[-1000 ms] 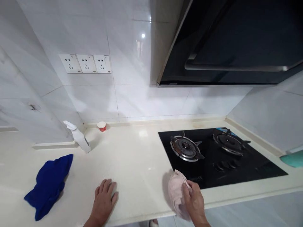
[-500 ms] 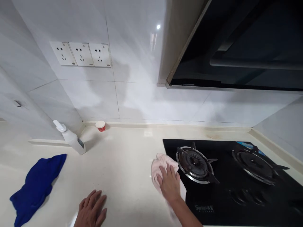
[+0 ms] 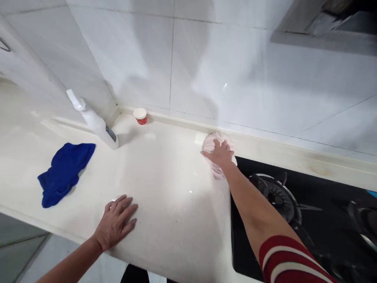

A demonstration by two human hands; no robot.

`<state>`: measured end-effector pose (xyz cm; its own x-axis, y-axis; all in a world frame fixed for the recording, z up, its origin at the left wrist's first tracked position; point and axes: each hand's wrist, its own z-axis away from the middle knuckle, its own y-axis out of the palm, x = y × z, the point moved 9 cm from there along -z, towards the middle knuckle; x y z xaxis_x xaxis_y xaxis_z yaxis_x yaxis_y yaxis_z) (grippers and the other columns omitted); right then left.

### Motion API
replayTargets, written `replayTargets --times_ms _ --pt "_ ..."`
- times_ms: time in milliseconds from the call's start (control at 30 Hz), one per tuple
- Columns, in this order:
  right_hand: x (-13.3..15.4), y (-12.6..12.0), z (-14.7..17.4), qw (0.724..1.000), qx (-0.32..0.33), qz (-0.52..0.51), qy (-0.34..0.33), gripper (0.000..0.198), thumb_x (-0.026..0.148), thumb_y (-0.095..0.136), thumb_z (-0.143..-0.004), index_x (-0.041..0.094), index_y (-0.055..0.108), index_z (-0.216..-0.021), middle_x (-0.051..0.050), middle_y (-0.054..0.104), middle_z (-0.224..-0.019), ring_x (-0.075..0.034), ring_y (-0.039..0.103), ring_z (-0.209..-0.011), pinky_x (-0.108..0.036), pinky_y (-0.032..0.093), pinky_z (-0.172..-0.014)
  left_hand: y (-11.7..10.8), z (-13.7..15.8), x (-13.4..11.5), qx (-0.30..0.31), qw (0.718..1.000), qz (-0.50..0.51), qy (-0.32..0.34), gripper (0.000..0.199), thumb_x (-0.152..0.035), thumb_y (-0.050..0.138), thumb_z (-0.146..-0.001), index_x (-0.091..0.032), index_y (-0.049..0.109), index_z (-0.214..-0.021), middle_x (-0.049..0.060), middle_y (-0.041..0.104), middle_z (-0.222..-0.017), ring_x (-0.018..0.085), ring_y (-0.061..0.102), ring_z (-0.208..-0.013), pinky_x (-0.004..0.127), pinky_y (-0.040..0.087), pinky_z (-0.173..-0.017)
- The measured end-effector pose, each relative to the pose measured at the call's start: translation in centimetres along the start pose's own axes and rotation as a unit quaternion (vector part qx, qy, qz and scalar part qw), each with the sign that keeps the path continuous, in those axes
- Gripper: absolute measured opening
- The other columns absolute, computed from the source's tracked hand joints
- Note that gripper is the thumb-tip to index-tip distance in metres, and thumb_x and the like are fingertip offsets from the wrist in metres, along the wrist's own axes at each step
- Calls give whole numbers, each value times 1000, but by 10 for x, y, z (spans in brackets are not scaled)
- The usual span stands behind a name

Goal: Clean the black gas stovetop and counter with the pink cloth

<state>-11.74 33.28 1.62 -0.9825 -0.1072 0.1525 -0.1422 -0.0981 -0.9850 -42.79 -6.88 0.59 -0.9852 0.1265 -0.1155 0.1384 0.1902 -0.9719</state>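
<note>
Prob. mid-wipe: R hand [image 3: 221,154], fingers spread, presses pink cloth [image 3: 209,144] on far desk [image 3: 165,196], by hob [image 3: 243,245] corner. L hand [image 3: 116,225] rests near-left, fingers slightly apart, nothing held. Next likely needs steady pressure w/ a sweep nearward.

The pale countertop [image 3: 165,188] carries a blue cloth [image 3: 64,171], spray bottle [image 3: 97,124], small cup [image 3: 140,116], pink cloth [image 3: 209,143] and black gas hob [image 3: 330,228].

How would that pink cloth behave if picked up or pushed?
The pink cloth would probably droop when lifted, since soft folds show around the right hand. Pushed, it's unlikely to roll, as it lies low on the counter.
</note>
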Motion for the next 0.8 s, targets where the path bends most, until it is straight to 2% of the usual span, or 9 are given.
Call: replayTargets --times_ms 133,200,400,533,600,667,733,800 --pt "3 -2 50 993 -113 -24 32 61 51 44 -91 17 41 -142 -22 37 -148 -37 37 -132 -55 29 -104 -1 -1 0 -6 1000 3 -3 36 -40 56 -88 -30 64 -121 8 61 -133 33 48 -131 49 42 -98" --pt "5 4 80 991 -128 -33 32 54 44 44 -91 18 44 -138 -20 45 -141 -36 40 -128 -52 31 -102 -2 -1 0 -10 1000 2 2 36 -41 56 -88 -30 64 -122 8 61 -133 33 48 -131 49 41 -99" --pt "-11 19 173 987 -138 -53 67 53 42 39 -90 16 46 -136 -19 52 -132 -38 43 -119 -52 35 -96 -1 -1 -3 -36 999 -12 23 38 -40 56 -90 -28 61 -125 9 59 -134 33 46 -132 49 39 -99" --pt "-23 32 255 983 -162 -69 52 53 41 36 -92 12 47 -136 -21 56 -124 -37 48 -113 -54 37 -96 0 1 -3 -45 999 -3 30 38 -39 55 -90 -27 60 -126 10 60 -135 33 45 -132 49 38 -101" --pt "-29 40 303 979 -184 -85 37 53 43 36 -93 14 47 -136 -21 57 -122 -37 53 -109 -55 39 -95 1 2 -3 -46 998 2 33 37 -38 53 -91 -26 61 -126 11 60 -135 33 44 -133 49 38 -101" --pt "-38 48 352 975 -195 -88 53 55 47 37 -91 17 49 -135 -21 60 -115 -37 57 -101 -56 44 -88 2 3 -3 -43 998 7 34 37 -37 52 -92 -24 61 -126 11 60 -135 34 44 -133 49 37 -102" --pt "-54 54 399 972 -195 -91 96 56 52 40 -87 20 54 -130 -21 63 -106 -38 61 -93 -55 49 -78 3 2 -3 -40 999 13 32 36 -36 51 -93 -23 61 -125 12 60 -134 34 44 -133 50 37 -101" --pt "-68 56 438 975 -164 -94 118 54 58 47 -79 26 61 -119 -19 66 -101 -39 65 -83 -53 51 -66 2 2 -3 -39 999 18 29 35 -35 51 -92 -23 62 -123 12 60 -134 35 45 -132 50 38 -100"
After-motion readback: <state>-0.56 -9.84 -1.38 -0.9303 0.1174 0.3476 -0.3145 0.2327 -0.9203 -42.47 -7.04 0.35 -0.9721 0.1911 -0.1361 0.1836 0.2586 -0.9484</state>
